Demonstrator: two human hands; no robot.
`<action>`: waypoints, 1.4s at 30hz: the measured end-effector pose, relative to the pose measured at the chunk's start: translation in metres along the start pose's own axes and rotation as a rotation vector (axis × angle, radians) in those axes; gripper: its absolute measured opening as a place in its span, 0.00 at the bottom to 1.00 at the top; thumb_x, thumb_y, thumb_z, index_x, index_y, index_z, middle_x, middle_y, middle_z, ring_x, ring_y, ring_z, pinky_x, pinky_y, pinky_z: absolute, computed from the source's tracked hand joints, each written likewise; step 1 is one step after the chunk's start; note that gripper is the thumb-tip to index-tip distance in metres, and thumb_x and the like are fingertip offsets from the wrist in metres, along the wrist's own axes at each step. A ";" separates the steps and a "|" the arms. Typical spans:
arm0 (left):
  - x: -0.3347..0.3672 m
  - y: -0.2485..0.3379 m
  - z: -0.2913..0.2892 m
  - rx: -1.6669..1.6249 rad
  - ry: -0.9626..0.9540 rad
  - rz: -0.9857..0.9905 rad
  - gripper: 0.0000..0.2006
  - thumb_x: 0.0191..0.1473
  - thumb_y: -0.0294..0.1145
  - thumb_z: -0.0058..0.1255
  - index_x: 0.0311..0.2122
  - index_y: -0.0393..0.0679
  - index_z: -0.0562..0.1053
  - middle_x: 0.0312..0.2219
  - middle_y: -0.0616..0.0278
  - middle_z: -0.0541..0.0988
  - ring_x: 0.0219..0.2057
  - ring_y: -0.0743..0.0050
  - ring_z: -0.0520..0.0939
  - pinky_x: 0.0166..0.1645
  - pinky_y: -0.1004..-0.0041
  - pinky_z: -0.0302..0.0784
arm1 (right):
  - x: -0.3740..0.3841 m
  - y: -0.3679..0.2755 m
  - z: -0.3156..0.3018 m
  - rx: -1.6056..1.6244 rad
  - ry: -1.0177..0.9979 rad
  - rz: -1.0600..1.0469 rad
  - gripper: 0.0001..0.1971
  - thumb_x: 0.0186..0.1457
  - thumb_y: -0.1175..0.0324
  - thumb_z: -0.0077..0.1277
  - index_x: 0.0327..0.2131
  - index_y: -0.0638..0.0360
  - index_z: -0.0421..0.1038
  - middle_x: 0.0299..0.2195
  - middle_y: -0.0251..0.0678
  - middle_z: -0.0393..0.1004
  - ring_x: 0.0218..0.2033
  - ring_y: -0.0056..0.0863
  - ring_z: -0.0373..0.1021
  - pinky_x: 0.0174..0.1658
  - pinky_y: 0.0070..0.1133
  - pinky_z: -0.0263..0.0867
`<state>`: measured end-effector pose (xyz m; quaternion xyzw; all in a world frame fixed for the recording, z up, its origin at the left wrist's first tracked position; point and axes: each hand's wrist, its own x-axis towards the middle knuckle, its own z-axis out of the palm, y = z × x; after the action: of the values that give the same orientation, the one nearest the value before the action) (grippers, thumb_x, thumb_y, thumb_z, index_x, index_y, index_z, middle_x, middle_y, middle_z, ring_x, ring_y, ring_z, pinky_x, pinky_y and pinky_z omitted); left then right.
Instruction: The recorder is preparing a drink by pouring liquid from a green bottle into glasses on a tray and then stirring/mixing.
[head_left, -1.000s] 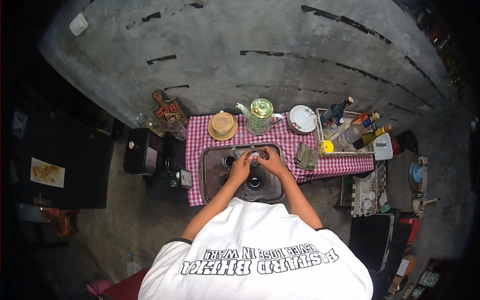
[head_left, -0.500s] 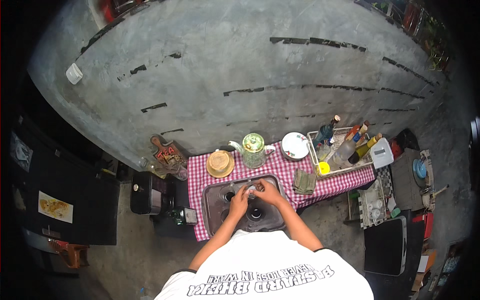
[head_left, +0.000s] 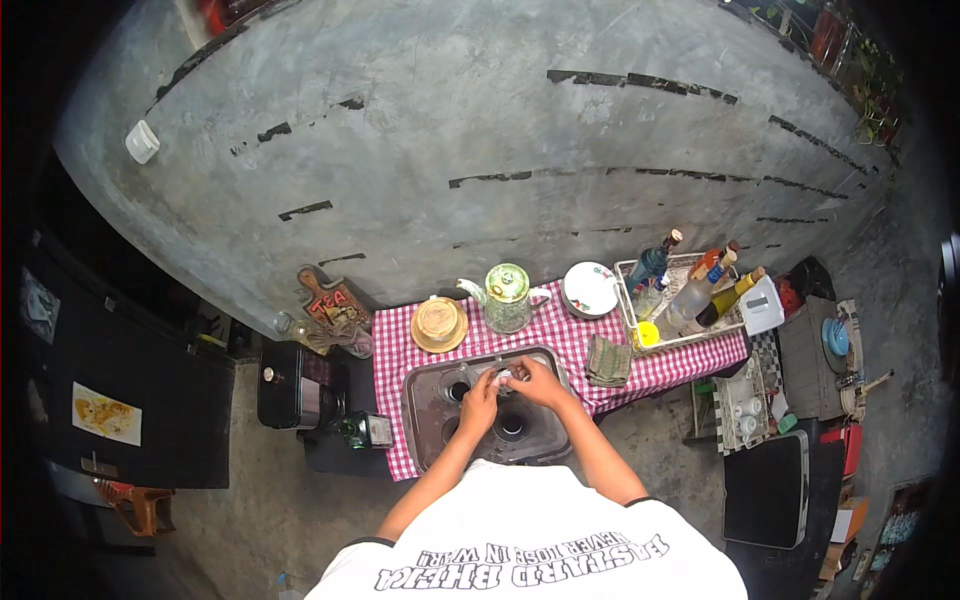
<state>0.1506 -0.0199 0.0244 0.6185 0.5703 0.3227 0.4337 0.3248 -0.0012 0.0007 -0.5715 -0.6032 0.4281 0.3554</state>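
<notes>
My left hand (head_left: 481, 399) and my right hand (head_left: 538, 382) meet over a dark tray (head_left: 411, 401), their fingers closed around a small pale thing (head_left: 504, 381). Fingers cover most of it, and its kind is too small to tell. Just left of my left hand stands a cup with a dark inside (head_left: 458, 391). Below my hands, between the forearms, sits another dark-centred cup (head_left: 511, 428). A third dark round shape is partly hidden by my left forearm.
A red-and-white checked cloth (head_left: 392, 345) covers the table. Behind the tray stand a tan stacked dish (head_left: 439, 323), a green teapot (head_left: 508, 305) and a white plate (head_left: 590, 290). Rightward are a folded cloth (head_left: 608, 361) and a wire basket (head_left: 678, 343) of bottles. A black appliance (head_left: 292, 386) stands left.
Both hands stay together over the tray, with only slight shifts of the fingers. The view has moved a little; nothing else visibly differs.
</notes>
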 end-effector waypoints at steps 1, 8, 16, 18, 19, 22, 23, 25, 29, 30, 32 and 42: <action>-0.001 0.000 0.000 0.007 0.005 -0.001 0.19 0.63 0.38 0.43 0.54 0.39 0.69 0.42 0.40 0.78 0.47 0.48 0.80 0.48 0.63 0.74 | -0.001 -0.001 0.000 0.001 -0.001 0.006 0.26 0.46 0.55 0.63 0.41 0.67 0.71 0.29 0.39 0.74 0.31 0.25 0.68 0.37 0.24 0.66; -0.002 0.004 -0.004 0.015 0.012 0.032 0.19 0.63 0.39 0.42 0.54 0.38 0.68 0.43 0.39 0.77 0.47 0.44 0.78 0.48 0.61 0.74 | 0.002 0.000 0.000 -0.003 -0.019 -0.004 0.26 0.47 0.55 0.63 0.42 0.67 0.71 0.32 0.42 0.75 0.34 0.28 0.70 0.40 0.25 0.67; 0.001 -0.002 -0.001 -0.006 0.003 0.048 0.18 0.64 0.38 0.41 0.53 0.39 0.69 0.41 0.41 0.78 0.46 0.43 0.79 0.47 0.60 0.74 | 0.005 -0.003 -0.004 -0.015 -0.075 0.064 0.26 0.48 0.56 0.62 0.44 0.67 0.71 0.33 0.38 0.74 0.35 0.25 0.69 0.41 0.23 0.66; 0.001 -0.006 0.000 0.001 0.017 0.065 0.17 0.64 0.38 0.41 0.52 0.40 0.69 0.40 0.42 0.79 0.45 0.44 0.79 0.47 0.61 0.74 | 0.004 -0.008 -0.006 -0.013 -0.107 0.097 0.25 0.50 0.56 0.62 0.45 0.66 0.71 0.34 0.37 0.73 0.35 0.23 0.68 0.42 0.23 0.65; 0.001 -0.006 0.001 -0.002 0.016 0.056 0.17 0.64 0.38 0.41 0.52 0.40 0.69 0.40 0.42 0.79 0.46 0.45 0.79 0.47 0.61 0.74 | 0.003 -0.010 -0.007 0.013 -0.119 0.104 0.25 0.50 0.56 0.61 0.45 0.66 0.70 0.34 0.37 0.73 0.36 0.23 0.68 0.42 0.23 0.65; 0.003 -0.008 0.002 0.002 0.010 0.043 0.17 0.64 0.39 0.41 0.53 0.41 0.69 0.41 0.42 0.79 0.46 0.45 0.79 0.48 0.61 0.74 | 0.005 -0.014 -0.009 0.046 -0.139 0.128 0.26 0.50 0.56 0.61 0.45 0.66 0.70 0.34 0.36 0.73 0.36 0.23 0.68 0.42 0.22 0.65; 0.003 -0.008 0.002 0.008 0.012 0.041 0.17 0.64 0.39 0.41 0.53 0.41 0.69 0.41 0.42 0.79 0.46 0.46 0.79 0.48 0.62 0.74 | 0.006 -0.014 -0.009 0.033 -0.144 0.131 0.26 0.50 0.56 0.62 0.46 0.67 0.70 0.35 0.37 0.73 0.37 0.24 0.68 0.43 0.23 0.66; 0.002 -0.007 0.001 0.018 0.009 0.041 0.18 0.64 0.39 0.41 0.53 0.41 0.69 0.42 0.42 0.78 0.46 0.45 0.79 0.48 0.61 0.74 | 0.007 -0.012 -0.009 0.020 -0.154 0.130 0.27 0.50 0.56 0.62 0.46 0.68 0.69 0.37 0.39 0.74 0.39 0.25 0.69 0.45 0.23 0.66; 0.002 0.000 -0.001 0.045 -0.017 0.023 0.19 0.64 0.39 0.41 0.55 0.39 0.68 0.45 0.41 0.77 0.48 0.44 0.78 0.50 0.60 0.73 | 0.009 -0.009 -0.011 0.041 -0.163 0.165 0.28 0.48 0.54 0.63 0.45 0.69 0.69 0.39 0.41 0.74 0.41 0.27 0.69 0.47 0.24 0.66; 0.002 0.001 -0.002 0.051 -0.033 0.021 0.19 0.64 0.38 0.40 0.55 0.37 0.67 0.46 0.41 0.76 0.48 0.44 0.78 0.51 0.61 0.73 | 0.009 -0.009 -0.012 0.044 -0.162 0.168 0.28 0.48 0.54 0.63 0.45 0.69 0.69 0.39 0.41 0.74 0.41 0.27 0.69 0.47 0.24 0.66; 0.002 0.000 -0.003 0.060 -0.025 0.031 0.19 0.64 0.38 0.41 0.55 0.37 0.67 0.46 0.40 0.76 0.48 0.44 0.78 0.50 0.60 0.73 | 0.010 -0.013 -0.014 -0.001 -0.200 0.168 0.30 0.48 0.53 0.63 0.46 0.68 0.69 0.38 0.41 0.74 0.41 0.27 0.69 0.47 0.23 0.66; 0.002 0.001 0.000 0.059 -0.011 0.040 0.19 0.64 0.40 0.40 0.54 0.39 0.69 0.42 0.40 0.78 0.46 0.43 0.79 0.48 0.60 0.73 | 0.027 -0.004 -0.026 -0.036 -0.300 0.153 0.31 0.45 0.52 0.66 0.44 0.68 0.70 0.33 0.36 0.73 0.34 0.24 0.69 0.38 0.21 0.67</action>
<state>0.1511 -0.0177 0.0248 0.6440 0.5649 0.3108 0.4118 0.3445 0.0283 0.0128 -0.5518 -0.6117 0.5235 0.2174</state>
